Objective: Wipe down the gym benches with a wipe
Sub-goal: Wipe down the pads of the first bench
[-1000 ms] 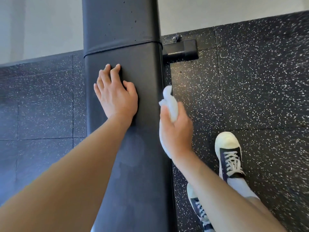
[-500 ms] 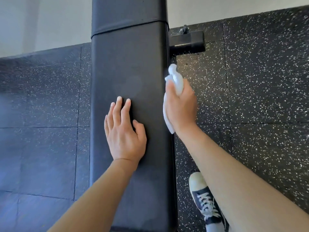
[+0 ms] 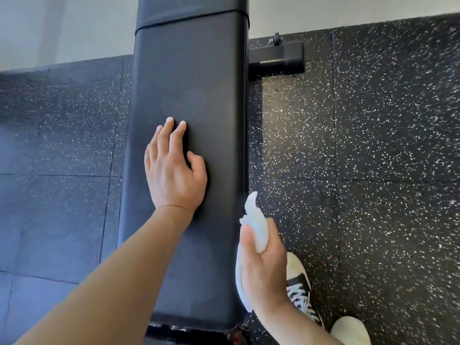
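**Wipe drawn back down the right edge**

While our left hand (image 3: 174,173) lies flat on top of the padded surface (image 3: 189,95), fingers straight and together, our right hand (image 3: 263,267) grips the white wipe (image 3: 256,227) against the pad's right side, near the end closest to us. Half a second ago that hand sat higher along the same edge, close to the black frame bracket (image 3: 276,59); it has since slid back toward us, so we judge one stroke along the side panel is finishing. The left hand has barely shifted and seems to steady us as we lean in.

The wipe is bunched between thumb and fingers, one end poking out above the thumb and the rest trailing below the palm, touching or just beside the pad's edge; we cannot tell how firmly it presses. Faint dull patches show on the top. Our sneakers (image 3: 298,287) stand on the speckled floor (image 3: 373,145) beside the frame.
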The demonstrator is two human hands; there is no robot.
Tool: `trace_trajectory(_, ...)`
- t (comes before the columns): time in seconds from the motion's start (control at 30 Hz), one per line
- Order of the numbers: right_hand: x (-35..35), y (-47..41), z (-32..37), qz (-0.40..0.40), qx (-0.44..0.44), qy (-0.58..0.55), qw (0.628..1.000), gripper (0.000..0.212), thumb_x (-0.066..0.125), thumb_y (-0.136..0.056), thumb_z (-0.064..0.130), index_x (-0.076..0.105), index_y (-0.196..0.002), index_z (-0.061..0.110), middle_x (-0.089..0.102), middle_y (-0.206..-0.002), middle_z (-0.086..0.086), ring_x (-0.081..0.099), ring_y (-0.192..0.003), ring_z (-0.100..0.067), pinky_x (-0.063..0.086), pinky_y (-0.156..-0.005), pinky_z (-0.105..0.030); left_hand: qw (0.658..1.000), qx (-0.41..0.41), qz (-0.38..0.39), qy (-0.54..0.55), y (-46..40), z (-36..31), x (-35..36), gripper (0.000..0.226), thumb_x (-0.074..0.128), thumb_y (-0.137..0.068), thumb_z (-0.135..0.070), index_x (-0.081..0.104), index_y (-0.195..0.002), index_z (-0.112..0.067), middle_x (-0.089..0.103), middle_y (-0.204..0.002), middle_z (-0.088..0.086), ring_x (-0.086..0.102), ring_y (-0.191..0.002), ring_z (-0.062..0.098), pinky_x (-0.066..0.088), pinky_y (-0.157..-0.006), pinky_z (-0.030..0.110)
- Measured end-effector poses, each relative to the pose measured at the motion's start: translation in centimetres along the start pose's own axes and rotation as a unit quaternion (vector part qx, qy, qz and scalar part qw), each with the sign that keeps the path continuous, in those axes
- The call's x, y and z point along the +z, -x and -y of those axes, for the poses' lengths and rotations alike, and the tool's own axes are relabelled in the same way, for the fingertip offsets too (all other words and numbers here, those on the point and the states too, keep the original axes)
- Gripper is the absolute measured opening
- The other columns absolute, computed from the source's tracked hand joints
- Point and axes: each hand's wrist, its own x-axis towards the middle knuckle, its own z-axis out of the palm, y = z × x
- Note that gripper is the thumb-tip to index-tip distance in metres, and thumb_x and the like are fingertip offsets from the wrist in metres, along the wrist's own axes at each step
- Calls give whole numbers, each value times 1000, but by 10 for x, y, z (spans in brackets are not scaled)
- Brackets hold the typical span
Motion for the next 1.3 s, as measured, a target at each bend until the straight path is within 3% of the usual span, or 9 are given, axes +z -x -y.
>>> trace_trajectory(0.23, 34, -96, 35, -72, -10, 43, 996, 24, 53, -96, 55, 60, -94, 32, 68, -77, 13, 63, -70, -11, 55, -71, -44, 1000, -1, -5, 0, -1, 1, 0, 60, 43, -91, -25, 52, -150, -21, 42, -165, -2, 34, -153, 24, 24, -126, 44)
trace_trajectory(0.33, 24, -62, 25, -50, -18, 35, 998, 20, 53, -99, 52, 62, -100, 33, 70, -84, 17, 64, -75, -9, 54, -73, -41, 1000, -4, -1, 2, 0, 0, -2, 60, 44, -91, -23, 52, -151, -20, 42, -165, -1, 34, -153, 25, 24, -127, 44)
trace_trajectory(0.43, 1, -1, 1, 0, -24, 42, 999, 14, 54, -99, 48, 55, -94, 35, 64, -78, 18, 59, -70, -11, 48, -65, -37, 1000, -5, -2, 7, 1, -3, -3, 60, 44, -92, -23, 52, -151, -19, 42, -165, 0, 35, -153, 26, 24, -127, 44)
trace_trajectory(0.57, -18, 44, -13, 50, -17, 61, 997, 12, 49, -98, 51, 54, -108, 47, 70, -105, 28, 67, -91, -4, 50, -80, -25, 1000, -9, -3, 11, 2, -4, -4, 60, 44, -92, -24, 52, -151, -18, 43, -164, 1, 35, -153, 27, 23, -127, 43)
trace_trajectory(0.63, -19, 46, -11, 49, -10, 63, 997, 13, 48, -98, 51, 54, -108, 47, 70, -107, 28, 67, -92, -3, 48, -80, -22, 1000, -11, -1, 11, 2, -5, -5, 60, 44, -92, -25, 52, -151, -19, 42, -165, 1, 34, -154, 26, 22, -128, 42)
trace_trajectory(0.83, 2, -13, 16, 12, -46, 121, 991, 23, 47, -100, 55, 49, -104, 33, 64, -109, 15, 60, -90, -11, 49, -80, -41, 1000, -13, 4, 12, 2, -5, -6, 60, 45, -93, -24, 51, -152, -19, 41, -165, 1, 34, -154, 27, 22, -128, 43)
trace_trajectory(0.93, 23, -64, 43, -8, -190, 224, 956, 31, 53, -103, 50, 49, -114, 22, 52, -113, 4, 56, -88, -20, 49, -66, -43, 1000, -14, 7, 8, 2, -5, -6, 61, 44, -91, -24, 51, -152, -19, 41, -166, 1, 33, -154, 26, 22, -128, 43)
trace_trajectory(1.07, 28, -103, 60, 30, -344, 383, 857, 34, 66, -101, 42, 57, -110, 11, 51, -102, -6, 60, -73, -30, 49, -48, -42, 1000, -21, 16, 8, 1, -5, -5, 63, 42, -90, -25, 50, -152, -20, 39, -167, 0, 31, -155, 26, 22, -127, 44)
trace_trajectory(1.3, 72, -195, 113, 41, -407, 511, 756, 34, 58, -104, 45, 57, -114, 13, 54, -106, -8, 63, -75, -33, 31, -53, -37, 1000, -11, 10, -6, 0, -3, -5, 62, 45, -89, -24, 51, -150, -19, 41, -165, 2, 34, -154, 28, 25, -126, 50)
